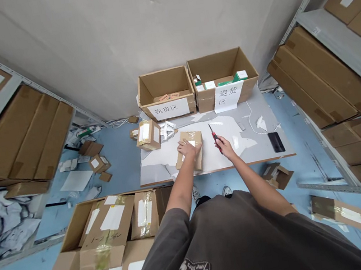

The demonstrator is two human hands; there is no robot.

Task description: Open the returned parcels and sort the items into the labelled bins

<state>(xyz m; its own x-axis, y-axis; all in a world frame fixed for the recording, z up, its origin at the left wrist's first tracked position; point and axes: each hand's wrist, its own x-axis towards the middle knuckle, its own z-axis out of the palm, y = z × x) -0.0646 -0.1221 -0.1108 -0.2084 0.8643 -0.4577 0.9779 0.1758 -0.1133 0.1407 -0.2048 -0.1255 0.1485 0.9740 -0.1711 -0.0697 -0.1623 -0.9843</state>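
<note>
My left hand point(186, 147) lies flat, fingers spread, on a small taped cardboard parcel point(192, 141) in the middle of the grey table point(265, 149). My right hand point(226, 147) is closed round a red-handled box cutter point(215, 137), its blade pointing away from me, just right of the parcel. Another taped parcel point(148, 134) stands at the table's left corner.
Two open cartons with paper labels, one point(166, 92) nearly bare and one point(222, 78) holding small boxes, stand at the table's back. A black phone point(276, 141) and white cable lie at right. A big carton of parcels point(113, 228) sits lower left; shelves of boxes flank both sides.
</note>
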